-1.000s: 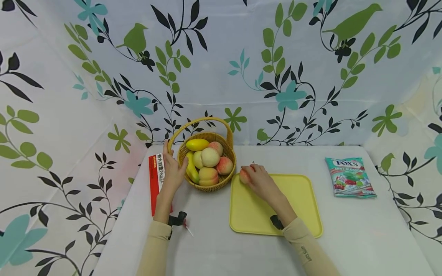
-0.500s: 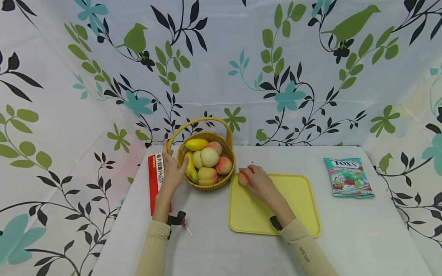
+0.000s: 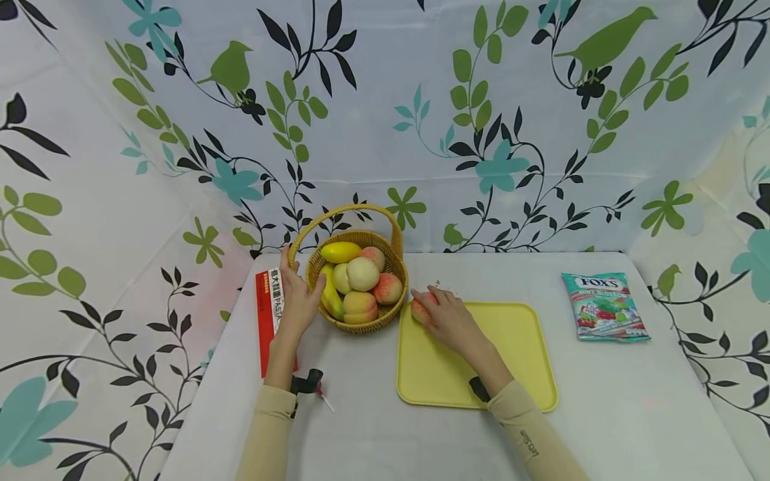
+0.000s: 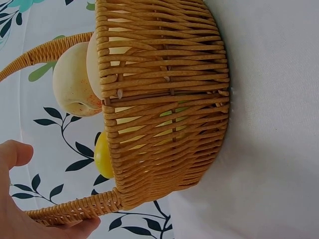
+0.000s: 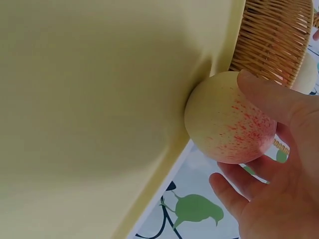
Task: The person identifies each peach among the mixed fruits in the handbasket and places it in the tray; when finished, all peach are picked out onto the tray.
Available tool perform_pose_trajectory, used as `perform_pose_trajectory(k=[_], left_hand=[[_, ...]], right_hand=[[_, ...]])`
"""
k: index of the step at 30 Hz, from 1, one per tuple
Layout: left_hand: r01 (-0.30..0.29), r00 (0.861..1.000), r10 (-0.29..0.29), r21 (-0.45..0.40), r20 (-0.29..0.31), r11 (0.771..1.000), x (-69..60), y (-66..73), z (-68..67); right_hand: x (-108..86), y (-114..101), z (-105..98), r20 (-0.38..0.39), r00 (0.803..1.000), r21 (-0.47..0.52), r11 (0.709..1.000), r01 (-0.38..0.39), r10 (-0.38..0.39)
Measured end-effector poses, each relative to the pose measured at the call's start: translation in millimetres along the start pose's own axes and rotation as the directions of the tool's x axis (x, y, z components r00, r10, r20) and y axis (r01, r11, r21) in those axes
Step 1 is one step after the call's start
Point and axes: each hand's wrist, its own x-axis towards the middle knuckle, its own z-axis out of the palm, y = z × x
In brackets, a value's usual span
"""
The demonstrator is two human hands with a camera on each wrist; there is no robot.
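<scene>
Hands barely shifted: right hand gripping peach, left hand holding basket

Gap btwn tray & candy bag passable; basket blocks far L.

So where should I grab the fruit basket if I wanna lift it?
Probably the top of the handle, with your hand coming down from above: it arches over the basket, higher than the fruit, so your fingers should curl around it easily.

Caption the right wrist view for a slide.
Right grip holds a speckled peach at a corner of the yellow tray, wicker basket alongside.
</scene>
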Motion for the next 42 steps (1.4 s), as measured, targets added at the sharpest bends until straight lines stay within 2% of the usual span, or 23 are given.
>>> perform_pose_trajectory(k=[9,15,19,29,36,42], left_hand=[[-0.016,1.0,0.016,0.0,-0.007,1.0,4.3,0.3,1.2],[-0.021,1.0,0.021,-0.001,-0.01,1.0,5.4,1.0,1.3],[-0.013,1.0,0.013,0.001,-0.002,1.0,5.2,1.6,0.6],[-0.001,1.0,0.001,0.007,0.004,1.0,4.2,1.4,-0.4],[0.004,1.0,-0.004,0.005,0.009,1.0,4.1,3.0,-1.0],[0.02,1.0,-0.02,-0.01,0.018,1.0,1.0,-0.2,-1.7]], right_hand=[[1.4,-0.6,0.3,0.087,0.996,0.036,0.999,-0.027,0.023],[2.0,-0.8,0.2,0.094,0.995,0.048,0.998,-0.027,0.022],[1.8,-1.2,-0.6,0.079,0.997,0.051,0.998,-0.027,0.023],[6.0,-6.7,-8.0,-0.021,0.999,0.047,0.998,0.034,-0.033],[26.8,-15.9,-18.4,-0.054,0.991,0.03,0.992,0.125,-0.123],[50.6,-27.0,-16.2,-0.098,0.977,0.013,0.981,0.192,-0.19]])
